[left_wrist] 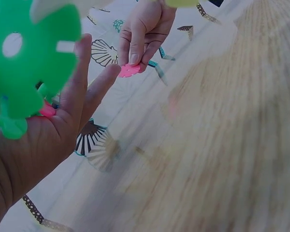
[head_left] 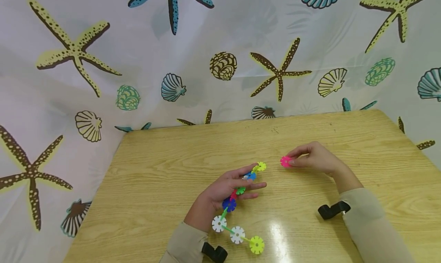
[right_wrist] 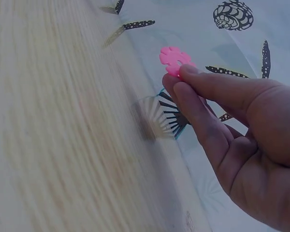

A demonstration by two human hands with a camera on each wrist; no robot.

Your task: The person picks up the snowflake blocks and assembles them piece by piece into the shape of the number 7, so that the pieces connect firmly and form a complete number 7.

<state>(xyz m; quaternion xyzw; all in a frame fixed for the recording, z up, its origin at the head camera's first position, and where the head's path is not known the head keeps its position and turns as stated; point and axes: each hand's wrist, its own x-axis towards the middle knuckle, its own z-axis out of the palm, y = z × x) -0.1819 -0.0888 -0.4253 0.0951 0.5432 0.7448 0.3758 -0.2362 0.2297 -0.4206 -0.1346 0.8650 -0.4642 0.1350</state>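
My left hand holds a chain of notched plastic discs, its thumb lying over the chain near a light blue disc. The other fingers reach out beneath, fairly straight. From a yellow disc at the fingertips, the chain runs back across the palm past a dark blue disc. Two white discs and another yellow disc hang off the near end. A green disc looms large in the left wrist view. To the right, my right hand pinches a single pink disc between thumb and fingers, apart from the chain.
Both hands are above a light wooden table. Behind and beside it hangs a white cloth printed with starfish and shells. A black wrist camera sits at the right sleeve, and another black camera at the left.
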